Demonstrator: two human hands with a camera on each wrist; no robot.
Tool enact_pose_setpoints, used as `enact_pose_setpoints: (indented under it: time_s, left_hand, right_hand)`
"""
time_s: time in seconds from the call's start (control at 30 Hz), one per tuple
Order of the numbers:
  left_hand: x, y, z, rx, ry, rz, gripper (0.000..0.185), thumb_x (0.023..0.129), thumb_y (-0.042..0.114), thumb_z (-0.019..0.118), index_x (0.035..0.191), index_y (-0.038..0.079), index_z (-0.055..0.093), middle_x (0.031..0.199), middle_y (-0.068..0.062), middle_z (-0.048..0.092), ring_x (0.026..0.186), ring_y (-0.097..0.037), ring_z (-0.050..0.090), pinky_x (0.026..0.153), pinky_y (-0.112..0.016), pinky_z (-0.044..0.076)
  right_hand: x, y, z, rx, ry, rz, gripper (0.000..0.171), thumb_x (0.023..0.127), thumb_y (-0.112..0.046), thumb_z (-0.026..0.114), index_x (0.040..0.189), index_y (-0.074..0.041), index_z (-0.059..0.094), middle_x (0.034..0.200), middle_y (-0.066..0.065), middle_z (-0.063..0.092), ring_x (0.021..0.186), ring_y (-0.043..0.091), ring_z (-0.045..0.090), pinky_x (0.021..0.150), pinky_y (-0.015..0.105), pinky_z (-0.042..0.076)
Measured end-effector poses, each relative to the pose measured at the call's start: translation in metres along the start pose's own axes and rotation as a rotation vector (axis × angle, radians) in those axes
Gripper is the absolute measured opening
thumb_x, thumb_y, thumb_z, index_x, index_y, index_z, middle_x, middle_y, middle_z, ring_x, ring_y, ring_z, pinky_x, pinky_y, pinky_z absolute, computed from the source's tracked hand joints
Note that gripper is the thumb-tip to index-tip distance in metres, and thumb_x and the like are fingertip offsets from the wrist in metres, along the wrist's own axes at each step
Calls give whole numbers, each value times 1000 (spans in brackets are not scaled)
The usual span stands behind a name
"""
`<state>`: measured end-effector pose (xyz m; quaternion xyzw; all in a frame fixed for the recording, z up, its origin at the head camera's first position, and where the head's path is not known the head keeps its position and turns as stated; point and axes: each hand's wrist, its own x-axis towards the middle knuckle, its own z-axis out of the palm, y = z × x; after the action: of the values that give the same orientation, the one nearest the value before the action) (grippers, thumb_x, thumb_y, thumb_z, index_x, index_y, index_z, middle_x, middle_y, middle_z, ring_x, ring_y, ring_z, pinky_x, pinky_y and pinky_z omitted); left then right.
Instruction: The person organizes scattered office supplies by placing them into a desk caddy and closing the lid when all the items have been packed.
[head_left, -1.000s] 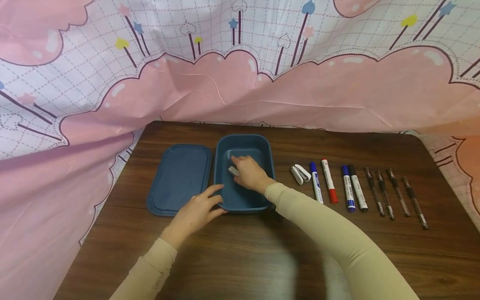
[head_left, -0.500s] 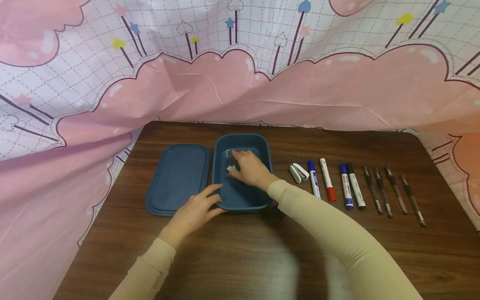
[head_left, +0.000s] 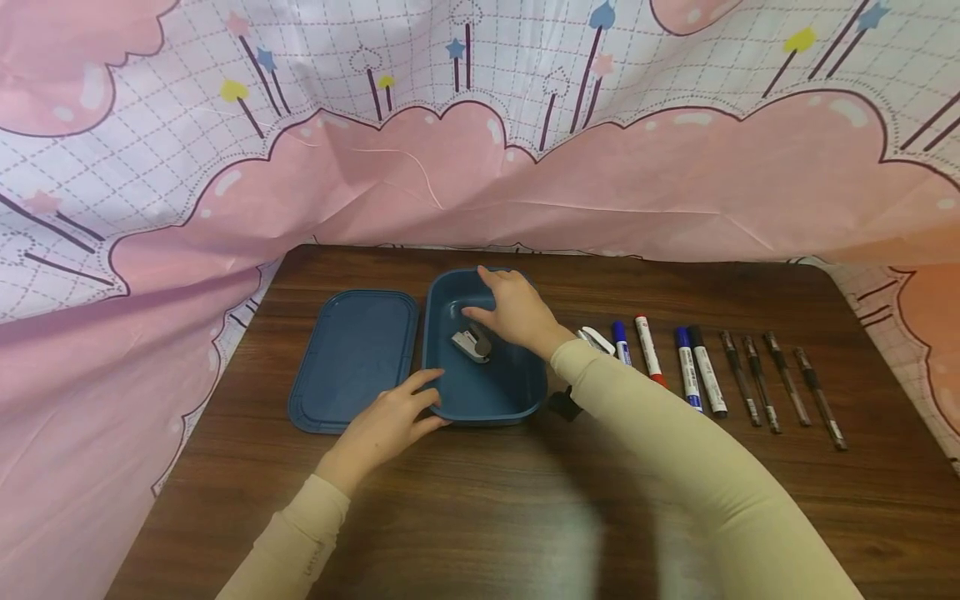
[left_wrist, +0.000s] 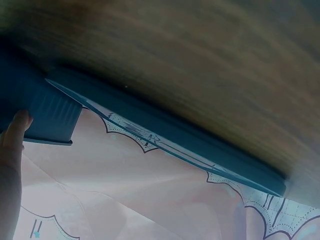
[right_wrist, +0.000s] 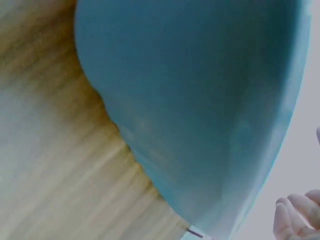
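Note:
A small grey-and-white stapler lies on the floor of the blue box. My right hand hovers over the box's right side with thumb and fingers spread, apart from the stapler. In the right wrist view, fingertips show past the box wall, holding nothing. At the near left corner, my left hand touches the box with its fingers spread. In the left wrist view, a finger rests against the box's outer wall.
Left of the box lies its flat blue lid. To the right are a second, white stapler, partly behind my right sleeve, several markers and several dark-capped pens. A patterned curtain hangs behind the table.
My right hand has let go of the stapler inside the box and risen up and to the right. The left hand has stayed at the box corner.

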<state>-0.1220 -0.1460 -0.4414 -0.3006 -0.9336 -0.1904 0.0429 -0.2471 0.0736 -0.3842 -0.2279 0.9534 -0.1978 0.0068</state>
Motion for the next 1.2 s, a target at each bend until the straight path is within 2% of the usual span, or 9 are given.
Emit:
enact_pose_setpoints:
  time_s: [0.3,0.53,0.93,1.2]
  left_hand:
    - [3,1,0,2,-10,0,22,87,30,72,100,13,68,142,-10,50,68,-9,65,71,-36,57]
    - [4,2,1,-1,0,22,21,87,29,73,99,12,68,141,-11,51,63,-6,62,64,-27,54]
    - [1,3,-1,7,23,27,19,86,28,73,97,13,68,140,-12,53,67,-8,64,69,-34,55]
    - [0,4,-1,2,2,3,21,87,29,73,100,13,69,141,-11,52,71,-8,65,71,-35,55]
  right_hand:
    - [-2,9,-18,59,83,24,75,91,-41,67,147,-1,37,143,19,50,135,36,44,111,47,39]
    - [-7,20,-35,66,144,51,72,93,-40,65,147,-1,38,144,20,49,134,38,44,112,49,37]
    - [-18,45,-64,62,228,97,67,93,-35,65,143,3,42,143,23,50,133,41,44,112,51,34]
    - [-23,51,-85,75,283,121,69,91,-36,67,143,2,43,134,24,57,115,37,59,100,50,46]
